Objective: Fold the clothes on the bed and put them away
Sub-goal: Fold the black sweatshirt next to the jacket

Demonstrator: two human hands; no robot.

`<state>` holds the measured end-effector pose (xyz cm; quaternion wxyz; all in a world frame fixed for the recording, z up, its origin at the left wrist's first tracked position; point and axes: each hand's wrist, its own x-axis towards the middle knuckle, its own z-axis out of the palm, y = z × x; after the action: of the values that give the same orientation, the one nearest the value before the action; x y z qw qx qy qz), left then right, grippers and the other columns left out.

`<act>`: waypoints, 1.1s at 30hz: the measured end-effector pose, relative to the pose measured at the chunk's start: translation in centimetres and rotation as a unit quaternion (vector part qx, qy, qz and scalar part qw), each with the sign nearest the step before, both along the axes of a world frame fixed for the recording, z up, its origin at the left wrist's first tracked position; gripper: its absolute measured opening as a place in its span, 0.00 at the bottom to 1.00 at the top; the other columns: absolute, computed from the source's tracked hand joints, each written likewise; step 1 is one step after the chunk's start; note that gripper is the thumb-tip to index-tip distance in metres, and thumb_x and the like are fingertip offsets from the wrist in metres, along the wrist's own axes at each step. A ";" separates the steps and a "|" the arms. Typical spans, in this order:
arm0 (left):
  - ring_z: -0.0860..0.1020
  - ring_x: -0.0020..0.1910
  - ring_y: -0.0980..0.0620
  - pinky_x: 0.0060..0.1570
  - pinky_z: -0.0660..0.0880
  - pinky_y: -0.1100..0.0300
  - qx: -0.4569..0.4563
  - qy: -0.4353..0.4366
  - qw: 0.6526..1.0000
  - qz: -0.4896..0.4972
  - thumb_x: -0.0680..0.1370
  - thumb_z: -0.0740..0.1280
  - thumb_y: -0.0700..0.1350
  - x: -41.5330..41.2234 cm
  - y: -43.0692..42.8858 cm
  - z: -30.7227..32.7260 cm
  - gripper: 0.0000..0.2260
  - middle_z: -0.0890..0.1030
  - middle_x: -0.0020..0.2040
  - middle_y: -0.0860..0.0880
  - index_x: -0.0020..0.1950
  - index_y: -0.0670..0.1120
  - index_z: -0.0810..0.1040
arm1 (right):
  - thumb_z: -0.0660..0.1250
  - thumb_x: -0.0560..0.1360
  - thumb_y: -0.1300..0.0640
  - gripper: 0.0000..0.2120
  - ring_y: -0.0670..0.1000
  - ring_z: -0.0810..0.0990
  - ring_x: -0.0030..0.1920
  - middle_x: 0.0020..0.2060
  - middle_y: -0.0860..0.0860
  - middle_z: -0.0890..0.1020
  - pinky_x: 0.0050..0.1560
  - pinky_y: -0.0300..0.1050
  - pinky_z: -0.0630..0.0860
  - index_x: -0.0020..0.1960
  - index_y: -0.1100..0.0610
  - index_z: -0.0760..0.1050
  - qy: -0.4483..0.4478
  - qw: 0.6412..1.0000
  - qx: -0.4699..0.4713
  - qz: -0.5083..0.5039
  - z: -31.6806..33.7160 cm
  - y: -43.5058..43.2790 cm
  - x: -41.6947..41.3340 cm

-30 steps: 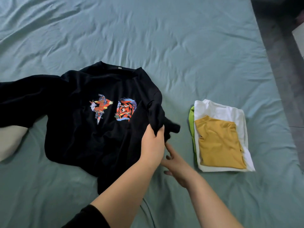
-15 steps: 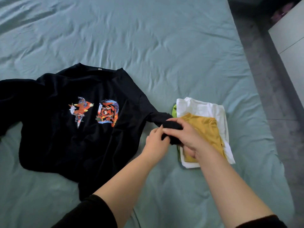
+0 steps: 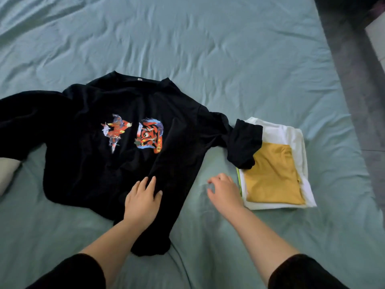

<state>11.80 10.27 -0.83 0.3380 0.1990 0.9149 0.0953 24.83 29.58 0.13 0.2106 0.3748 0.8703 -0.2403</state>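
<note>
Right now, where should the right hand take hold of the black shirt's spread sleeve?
At the sleeve cuff draped over the folded stack: pinch its open end from the right. It lies loose, within reach of the empty right hand.

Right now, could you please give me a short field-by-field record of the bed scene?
surface: teal bed sheet
garment in work: black long-sleeved top with a red tiger print, spread face up
its sleeve end: lying over the folded stack
stack: folded mustard garment on folded white garment
left hand: flat on the top's lower part
right hand: empty, over the sheet
</note>
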 end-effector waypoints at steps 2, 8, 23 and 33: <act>0.53 0.77 0.47 0.74 0.54 0.48 0.010 0.052 0.996 0.066 0.82 0.55 0.56 -0.7 -3.5 -0.3 0.26 0.55 0.79 0.47 0.79 0.53 0.55 | 0.62 0.76 0.41 0.18 0.52 0.79 0.42 0.40 0.52 0.80 0.47 0.47 0.74 0.42 0.55 0.77 -0.010 0.983 -0.149 -0.110 -0.3 -4.8 -0.5; 0.56 0.75 0.37 0.71 0.55 0.43 0.022 0.041 0.904 0.424 0.79 0.62 0.57 -3.3 -10.0 -1.1 0.36 0.53 0.78 0.40 0.79 0.45 0.49 | 0.72 0.65 0.34 0.19 0.37 0.80 0.31 0.29 0.39 0.82 0.30 0.29 0.72 0.39 0.49 0.78 -0.012 0.858 -0.435 -0.273 -1.0 -15.9 -1.4; 0.80 0.38 0.53 0.37 0.78 0.59 0.375 -0.229 0.665 0.604 0.72 0.66 0.38 -11.7 -15.6 1.0 0.04 0.81 0.40 0.49 0.44 0.47 0.75 | 0.73 0.71 0.51 0.17 0.56 0.85 0.39 0.43 0.57 0.85 0.30 0.45 0.77 0.55 0.58 0.76 0.027 0.727 -0.422 -0.542 -3.1 -18.9 1.2; 0.83 0.54 0.46 0.50 0.79 0.55 0.123 -0.450 0.803 0.371 0.69 0.77 0.47 -12.8 -25.3 4.2 0.21 0.85 0.53 0.47 0.60 0.47 0.77 | 0.77 0.68 0.52 0.24 0.55 0.82 0.45 0.45 0.55 0.84 0.38 0.45 0.76 0.60 0.60 0.75 -0.003 0.793 -0.301 -0.530 -2.4 -16.1 6.2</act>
<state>-1.04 -15.07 3.39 0.6232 -0.1805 0.6448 0.4040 31.05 13.50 -2.24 0.1549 0.6954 0.4189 -0.5630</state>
